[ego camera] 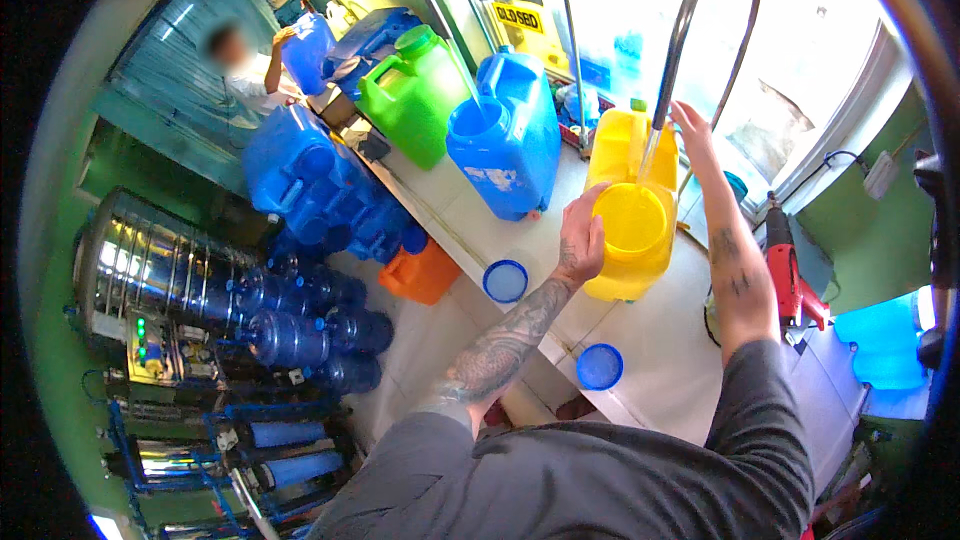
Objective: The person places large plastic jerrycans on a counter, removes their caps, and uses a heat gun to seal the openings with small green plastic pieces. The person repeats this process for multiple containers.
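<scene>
A yellow plastic water jug (636, 270) stands on the white tiled counter with its wide mouth uncapped. My left hand (583, 236) grips the side of that mouth, thumb by the rim. A curved metal filling spout (675, 45) comes down over the jug, its lower end at the opening. Close beside the spout, at the jug's far end, is my right hand (694, 139); whether its fingers grip anything is hidden. Left of the yellow jug, an uncapped blue jug (517, 157) stands under another metal spout (450, 22). Two blue lids, one nearer (600, 367) and one farther (505, 281), lie on the counter.
A green jug (420, 94) stands beyond the blue one. Stacked blue jugs (315, 172), an orange container (420, 272) and large round bottles (289, 337) are at left. A red heat gun (784, 270) is at right. Another person (251, 82) handles a blue jug (306, 52).
</scene>
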A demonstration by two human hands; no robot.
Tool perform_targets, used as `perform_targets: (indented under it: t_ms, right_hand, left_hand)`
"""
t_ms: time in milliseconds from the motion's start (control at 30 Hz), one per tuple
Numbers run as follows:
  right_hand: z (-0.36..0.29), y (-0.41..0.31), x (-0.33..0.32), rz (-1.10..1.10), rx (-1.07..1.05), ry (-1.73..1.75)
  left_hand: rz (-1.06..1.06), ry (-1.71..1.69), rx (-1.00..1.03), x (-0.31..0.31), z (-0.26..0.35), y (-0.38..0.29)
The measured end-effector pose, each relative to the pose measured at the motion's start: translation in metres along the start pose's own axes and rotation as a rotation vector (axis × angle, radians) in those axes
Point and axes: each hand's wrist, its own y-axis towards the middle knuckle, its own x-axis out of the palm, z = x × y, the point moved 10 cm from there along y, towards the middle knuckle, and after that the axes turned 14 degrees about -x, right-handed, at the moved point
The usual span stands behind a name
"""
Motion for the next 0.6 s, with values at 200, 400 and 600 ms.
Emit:
perform_targets:
  t_ms: [200, 400, 600]
  right_hand:
    - [-0.059, -0.215, -0.105, -0.025, 0.056, -0.128]
    - [-0.057, -0.534, -0.126, -0.083, 0.582, -0.199]
    - [-0.026, -0.802, -0.011, -0.138, 1.25, -0.126]
  left_hand:
    - [-0.063, 0.029, 0.011, 0.01, -0.002, 0.0]
    - [-0.477, -0.487, -0.315, -0.018, -0.028, -0.011]
    - [-0.749, -0.06, -0.371, -0.193, -0.212, -0.162]
